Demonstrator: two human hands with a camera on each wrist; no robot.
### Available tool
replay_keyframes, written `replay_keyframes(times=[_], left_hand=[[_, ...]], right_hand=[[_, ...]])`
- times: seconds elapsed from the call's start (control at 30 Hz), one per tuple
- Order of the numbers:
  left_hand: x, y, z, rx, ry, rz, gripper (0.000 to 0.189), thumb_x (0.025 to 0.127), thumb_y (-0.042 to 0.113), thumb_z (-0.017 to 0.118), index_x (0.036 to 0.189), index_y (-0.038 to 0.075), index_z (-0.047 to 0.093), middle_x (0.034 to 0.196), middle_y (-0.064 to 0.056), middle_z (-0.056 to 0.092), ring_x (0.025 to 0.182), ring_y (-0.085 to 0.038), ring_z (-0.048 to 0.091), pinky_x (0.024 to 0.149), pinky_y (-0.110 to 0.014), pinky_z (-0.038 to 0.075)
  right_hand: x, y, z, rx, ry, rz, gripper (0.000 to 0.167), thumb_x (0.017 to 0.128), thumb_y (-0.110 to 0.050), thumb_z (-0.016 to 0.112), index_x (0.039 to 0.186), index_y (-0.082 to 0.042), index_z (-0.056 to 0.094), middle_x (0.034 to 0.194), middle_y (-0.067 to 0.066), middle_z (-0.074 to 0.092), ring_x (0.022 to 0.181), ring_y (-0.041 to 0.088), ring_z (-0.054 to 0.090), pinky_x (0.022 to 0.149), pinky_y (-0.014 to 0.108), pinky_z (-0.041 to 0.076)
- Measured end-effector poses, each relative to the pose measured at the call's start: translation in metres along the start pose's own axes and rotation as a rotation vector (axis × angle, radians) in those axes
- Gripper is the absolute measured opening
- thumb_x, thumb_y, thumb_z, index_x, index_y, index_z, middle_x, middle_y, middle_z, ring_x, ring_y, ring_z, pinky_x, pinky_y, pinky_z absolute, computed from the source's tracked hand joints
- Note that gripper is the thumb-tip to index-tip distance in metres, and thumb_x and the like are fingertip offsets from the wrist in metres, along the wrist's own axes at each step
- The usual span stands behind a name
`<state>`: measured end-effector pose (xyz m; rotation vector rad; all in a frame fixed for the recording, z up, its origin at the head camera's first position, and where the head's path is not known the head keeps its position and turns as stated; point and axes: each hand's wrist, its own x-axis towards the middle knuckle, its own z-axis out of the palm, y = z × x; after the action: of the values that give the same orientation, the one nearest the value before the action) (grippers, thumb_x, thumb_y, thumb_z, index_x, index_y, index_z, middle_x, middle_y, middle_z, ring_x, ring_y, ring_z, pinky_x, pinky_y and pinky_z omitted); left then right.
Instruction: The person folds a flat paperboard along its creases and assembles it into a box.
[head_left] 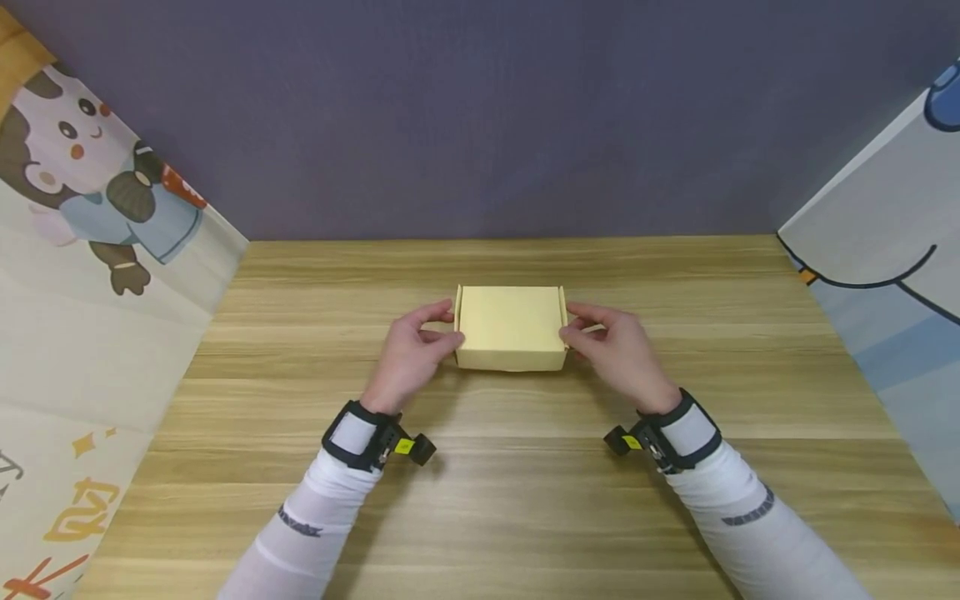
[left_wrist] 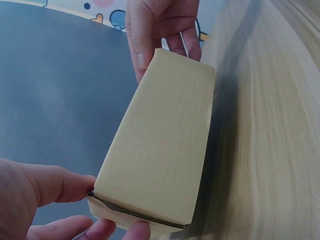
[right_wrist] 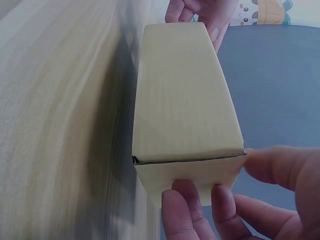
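A small pale-yellow cardboard box [head_left: 512,318] with its lid down is held level between my two hands over the wooden table. My left hand [head_left: 408,354] grips its left end, thumb at the near top corner. On the opposite end my right hand [head_left: 621,350] has the same kind of grip. In the left wrist view the box's long plain side [left_wrist: 157,135] faces the camera, and several left fingertips press the end panel. The right wrist view shows right fingertips [right_wrist: 225,205] against the other end panel. Whether the box's underside touches the table cannot be told.
The wood-grain table [head_left: 517,500] stretches out around the box. A dark blue-grey panel [head_left: 510,125] rises behind its far edge. Printed cartoon panels stand at the left [head_left: 97,333] and right [head_left: 862,225]. Both wrists carry strapped cameras.
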<state>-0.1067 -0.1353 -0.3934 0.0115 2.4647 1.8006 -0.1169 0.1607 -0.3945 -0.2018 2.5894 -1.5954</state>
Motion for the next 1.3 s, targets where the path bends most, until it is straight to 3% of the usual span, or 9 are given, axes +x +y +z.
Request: replay_keyframes(times=[0.33, 0.53, 0.67, 1.03, 1.3], left_hand=[[0.001, -0.004, 0.004, 0.016, -0.012, -0.007, 0.058, 0.096, 0.006, 0.075, 0.151, 0.005, 0.057, 0.136, -0.010, 0.062, 0.102, -0.025, 0.071, 0.082, -0.055, 0.061], [0.001, -0.005, 0.005, 0.016, -0.008, -0.010, 0.057, 0.095, 0.004, 0.075, 0.150, 0.005, 0.058, 0.134, -0.011, 0.061, 0.102, -0.027, 0.071, 0.082, -0.055, 0.061], [0.002, -0.006, 0.006, 0.033, -0.006, -0.012, 0.057, 0.095, 0.003, 0.076, 0.149, 0.005, 0.059, 0.133, -0.011, 0.062, 0.102, -0.027, 0.071, 0.081, -0.053, 0.062], [0.002, -0.008, 0.009, 0.068, -0.011, -0.029, 0.058, 0.095, 0.004, 0.076, 0.149, 0.005, 0.058, 0.133, -0.012, 0.062, 0.105, -0.028, 0.072, 0.081, -0.047, 0.063], [0.001, -0.009, 0.010, 0.084, -0.011, -0.054, 0.055, 0.095, 0.006, 0.077, 0.147, 0.010, 0.060, 0.122, -0.014, 0.071, 0.098, -0.025, 0.072, 0.073, -0.035, 0.059]], right_hand=[[0.000, 0.007, 0.001, -0.013, -0.015, 0.007, 0.048, 0.103, -0.012, 0.070, 0.147, 0.004, 0.059, 0.113, 0.020, 0.065, 0.094, 0.035, 0.073, 0.083, 0.040, 0.064], [-0.001, 0.009, 0.002, -0.018, -0.009, 0.008, 0.048, 0.102, -0.010, 0.071, 0.147, 0.004, 0.059, 0.114, 0.020, 0.065, 0.094, 0.031, 0.072, 0.078, 0.024, 0.061], [-0.002, 0.009, 0.003, -0.033, -0.005, 0.017, 0.049, 0.102, -0.010, 0.071, 0.147, 0.003, 0.059, 0.115, 0.019, 0.065, 0.094, 0.028, 0.071, 0.076, 0.021, 0.060], [-0.003, 0.011, 0.003, -0.028, -0.009, 0.021, 0.050, 0.101, -0.009, 0.072, 0.147, 0.003, 0.059, 0.117, 0.020, 0.066, 0.095, 0.028, 0.072, 0.075, 0.023, 0.060], [-0.001, 0.015, 0.004, -0.001, -0.025, 0.043, 0.051, 0.101, -0.008, 0.070, 0.150, 0.002, 0.056, 0.139, 0.025, 0.062, 0.107, 0.034, 0.072, 0.082, 0.032, 0.063]])
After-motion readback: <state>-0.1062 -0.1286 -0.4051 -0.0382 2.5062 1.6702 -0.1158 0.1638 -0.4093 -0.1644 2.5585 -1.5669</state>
